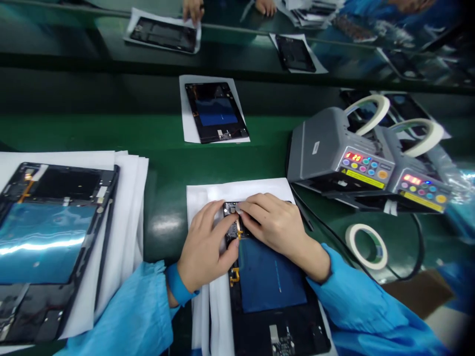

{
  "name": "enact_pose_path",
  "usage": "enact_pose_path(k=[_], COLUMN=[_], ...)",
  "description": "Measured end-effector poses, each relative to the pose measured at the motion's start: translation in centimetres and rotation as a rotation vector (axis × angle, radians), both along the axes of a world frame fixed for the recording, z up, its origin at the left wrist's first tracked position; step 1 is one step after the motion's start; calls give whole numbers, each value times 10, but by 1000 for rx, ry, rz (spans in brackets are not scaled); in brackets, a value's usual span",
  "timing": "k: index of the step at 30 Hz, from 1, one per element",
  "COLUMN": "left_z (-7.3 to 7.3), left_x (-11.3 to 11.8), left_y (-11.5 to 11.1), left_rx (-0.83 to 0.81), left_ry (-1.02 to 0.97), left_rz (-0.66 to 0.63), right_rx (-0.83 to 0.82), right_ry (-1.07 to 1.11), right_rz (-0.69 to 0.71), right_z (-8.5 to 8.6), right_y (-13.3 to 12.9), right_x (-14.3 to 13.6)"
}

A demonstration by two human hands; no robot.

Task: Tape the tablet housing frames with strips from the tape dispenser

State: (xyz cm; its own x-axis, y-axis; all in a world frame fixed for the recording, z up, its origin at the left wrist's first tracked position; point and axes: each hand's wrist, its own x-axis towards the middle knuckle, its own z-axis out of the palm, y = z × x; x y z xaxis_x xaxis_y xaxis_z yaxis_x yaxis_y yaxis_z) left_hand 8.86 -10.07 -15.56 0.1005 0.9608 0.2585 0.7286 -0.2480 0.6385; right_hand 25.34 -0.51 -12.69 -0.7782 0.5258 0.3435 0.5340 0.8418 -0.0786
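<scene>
An opened tablet (273, 277) with a large blue battery lies in front of me on a stack of white sheets (208, 194). Its upper part shows a small circuit board and orange flex cables. My left hand (208, 247) holds the tablet's upper left corner, its fingers curled at the edge and the thumb over the board area. Just beside it, my right hand (276, 225) has its fingertips pinched together over the top of the board. A small pale bit shows at those fingertips, too little to name. The right hand covers the tablet's upper right part.
Another open tablet (40, 242) lies on white sheets at the left. Ahead, a further tablet (217, 111) rests on paper. Two grey tape dispensers (334, 148), a tape roll (366, 246) and a black cable stand at the right. Across the bench, another person's hand (193, 10) touches a tablet.
</scene>
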Motion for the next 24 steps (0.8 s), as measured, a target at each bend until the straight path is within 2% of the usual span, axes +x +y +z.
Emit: enact_pose_path(k=[5,9,14,20,24], left_z=[-1,-1,-1,0,8], left_x=[1,1,-2,-2,-3], left_y=[-3,-5,-6,-9,-5], left_rx=[21,7,1,13,6], left_ry=[-17,-15,14,34,120], left_rz=[8,11,-2,-8,-4], right_rx=[80,120,50,17,-15], right_ry=[-28,-151,-344,-222,-113], right_rz=[47,35,43,67,121], right_z=[1,8,18,10,3], right_y=[-4,-9,-17,-32,-35], right_x=[-2,-6,-4,15,31])
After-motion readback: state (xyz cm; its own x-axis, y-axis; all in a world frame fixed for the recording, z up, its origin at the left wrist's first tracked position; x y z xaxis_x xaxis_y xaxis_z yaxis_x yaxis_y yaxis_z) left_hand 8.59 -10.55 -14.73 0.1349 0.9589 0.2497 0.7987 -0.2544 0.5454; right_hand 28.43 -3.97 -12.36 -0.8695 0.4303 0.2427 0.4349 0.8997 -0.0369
